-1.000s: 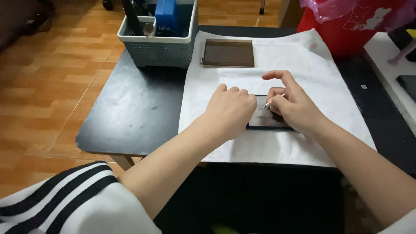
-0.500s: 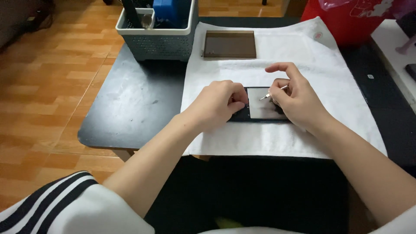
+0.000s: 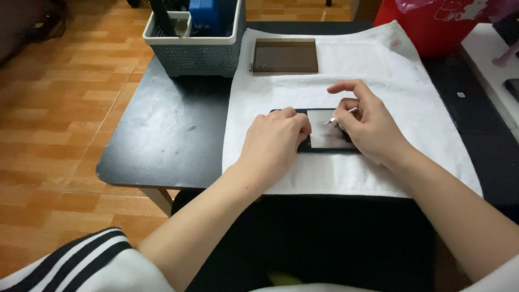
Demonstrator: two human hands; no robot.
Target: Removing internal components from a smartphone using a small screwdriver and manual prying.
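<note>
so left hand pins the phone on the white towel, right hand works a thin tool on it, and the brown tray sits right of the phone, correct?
Not quite. The head view shows the brown tray beyond the phone, at the far edge of the white towel. The rest holds: left hand pins the phone, right hand works the thin tool.

Phone on towel, basket behind-left

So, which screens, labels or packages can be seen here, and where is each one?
Phone screen: flat dark rectangle on the white towel, between left hand and right hand.
Brown glass panel: rectangular, at the towel's far edge.
Small round label: towel's far right corner, reddish.
Red bag: beyond the towel, pink top.
</note>
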